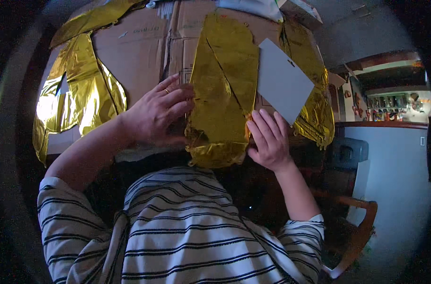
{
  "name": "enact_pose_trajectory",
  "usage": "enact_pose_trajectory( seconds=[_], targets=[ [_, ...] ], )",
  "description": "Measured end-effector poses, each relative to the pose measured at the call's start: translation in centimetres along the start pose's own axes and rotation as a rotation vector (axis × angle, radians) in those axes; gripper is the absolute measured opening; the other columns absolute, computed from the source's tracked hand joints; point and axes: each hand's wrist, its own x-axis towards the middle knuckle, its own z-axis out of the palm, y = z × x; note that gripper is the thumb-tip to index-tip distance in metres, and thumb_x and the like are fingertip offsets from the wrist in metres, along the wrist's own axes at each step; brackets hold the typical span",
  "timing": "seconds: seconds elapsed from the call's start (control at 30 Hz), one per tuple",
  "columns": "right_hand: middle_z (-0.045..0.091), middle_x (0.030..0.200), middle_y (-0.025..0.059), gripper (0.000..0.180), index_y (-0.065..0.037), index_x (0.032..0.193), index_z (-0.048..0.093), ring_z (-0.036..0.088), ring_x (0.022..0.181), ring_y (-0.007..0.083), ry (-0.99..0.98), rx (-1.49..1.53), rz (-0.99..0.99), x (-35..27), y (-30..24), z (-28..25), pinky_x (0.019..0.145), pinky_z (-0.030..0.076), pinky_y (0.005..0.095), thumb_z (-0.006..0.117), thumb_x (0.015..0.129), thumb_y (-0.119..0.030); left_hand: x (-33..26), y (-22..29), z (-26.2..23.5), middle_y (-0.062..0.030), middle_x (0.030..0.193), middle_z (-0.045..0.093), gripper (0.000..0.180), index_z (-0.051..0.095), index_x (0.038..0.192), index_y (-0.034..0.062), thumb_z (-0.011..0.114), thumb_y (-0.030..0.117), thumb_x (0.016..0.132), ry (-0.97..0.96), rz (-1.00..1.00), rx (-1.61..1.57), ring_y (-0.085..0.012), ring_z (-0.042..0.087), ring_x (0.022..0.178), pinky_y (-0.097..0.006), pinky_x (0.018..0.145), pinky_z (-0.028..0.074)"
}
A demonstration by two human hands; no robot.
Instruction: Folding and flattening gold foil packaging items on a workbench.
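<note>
A shiny gold foil balloon [225,85], flat and folded, lies in front of me on a cardboard surface, its near end hanging toward my body. A diagonal crease runs down its middle. My left hand [161,111], with a ring on one finger, reaches its left edge with the fingers apart and the thumb lower down. Along the right edge rests my right hand [270,139], fingers stretched out and fingertips touching the foil near an orange bit. Just beyond the right hand is a white card [285,80] with a small slot.
More flat gold foil balloons lie at the left [76,94] and at the right [314,94]. The cardboard [135,57] has a torn seam down its middle. White wrapping [253,8] sits at the far edge. A wooden chair [362,227] stands at my right, near a pale counter [390,165].
</note>
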Motion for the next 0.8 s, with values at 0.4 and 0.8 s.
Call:
enact_pose_trajectory(
  seconds=[0.4, 0.8],
  targets=[
    [0.053, 0.143, 0.0139, 0.055, -0.006, 0.128, 0.056, 0.047, 0.135, 0.0341, 0.169, -0.027, -0.019, -0.8, -0.9, 2.3, 0.115, 0.027, 0.0606, 0.063, 0.075, -0.018, -0.8, 1.4, -0.3, -0.0247, 0.139, 0.045, 0.093, 0.048, 0.131, 0.003, 0.081, 0.056, 0.063, -0.131, -0.072, 0.028, -0.0403, 0.04, 0.136, -0.057, 0.119, 0.021],
    [0.059, 0.134, 0.0131, 0.044, -0.006, 0.124, 0.059, 0.054, 0.128, 0.0319, 0.122, 0.051, -0.062, 0.0, -1.0, 1.3, 0.114, 0.029, 0.0595, 0.062, 0.082, -0.019, -1.8, 2.8, 0.0, -0.0241, 0.14, 0.045, 0.078, 0.049, 0.128, 0.0033, 0.082, 0.032, 0.064, -0.055, -0.08, 0.031, -0.04, 0.041, 0.135, -0.054, 0.116, 0.029]
  ],
)
